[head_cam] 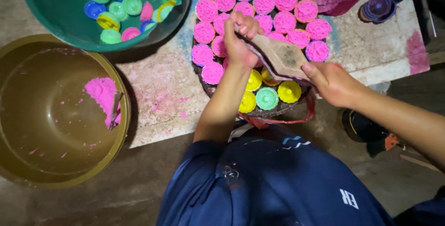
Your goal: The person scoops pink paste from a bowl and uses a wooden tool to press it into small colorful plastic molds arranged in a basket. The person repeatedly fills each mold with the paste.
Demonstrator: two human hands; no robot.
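Over the round tray (278,110) at the near edge of the table (157,82) we have both hands on one flat, worn scraper (282,58), a brownish piece stained dark at its middle. Our left hand (241,38) is curled shut around something small at the scraper's far tip; whether a mould sits inside that fist we cannot tell, since the fingers hide it. Our right hand (330,81) pinches the near end of the scraper, thumb on top, fingers closed beneath it.

We judge the scraper light and fairly stiff, with a thin edge, best taken by its broad near end as the right hand has it. The pink powder cakes (278,3) packed in rows on the tray look crumbly and fragile: loose pressed powder, likely to break at the rim if squeezed, so any hold ought to come on the plastic cup beneath and not on the top. The yellow moulds (289,91) and the green one (267,98) nearer us look hard, light and smooth.

Our left forearm runs straight up from the body, wrist bent slightly inward; the right arm comes in from the side, wrist level.

To the left stand a green basin (55,22) of coloured moulds and a brown basin (46,161) with a heap of pink powder (99,91).
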